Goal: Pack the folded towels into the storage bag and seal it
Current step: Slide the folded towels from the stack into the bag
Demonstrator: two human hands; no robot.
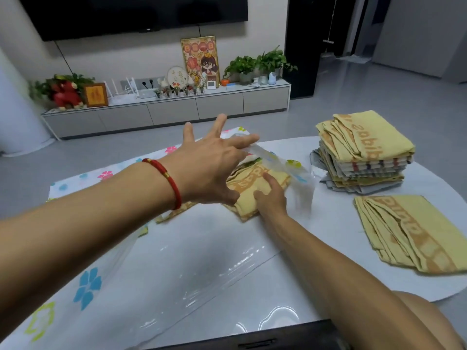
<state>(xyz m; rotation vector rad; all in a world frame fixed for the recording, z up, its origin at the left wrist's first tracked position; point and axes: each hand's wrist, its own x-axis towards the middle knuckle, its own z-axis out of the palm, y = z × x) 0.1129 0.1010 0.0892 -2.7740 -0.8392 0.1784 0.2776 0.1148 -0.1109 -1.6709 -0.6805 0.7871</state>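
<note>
The left hand point(214, 162) hangs with its fingers spread and straight, the fingertips lifting the clear upper film at the mouth of the storage bag point(156, 269); nothing is clenched in it. Just below and to the near right, the right hand point(271, 195) lies flat on a folded yellow towel point(255, 183), fingers pressing it, apparently toward the opening. That towel sits half under the raised film, touching both hands, near the middle of the desk point(328, 218).

To do this step well, I judge the left hand should keep the film held high and wide so the towel's leading edge does not catch, while the right pushes evenly with a flat palm so the folds stay square and the towel slides deep, leaving room for more.

The flowered bag runs from the far middle down toward the near left. A single folded towel point(409, 233) lies on the near right, and the stack of towels point(364, 152) stands far right, well apart from both hands.
</note>
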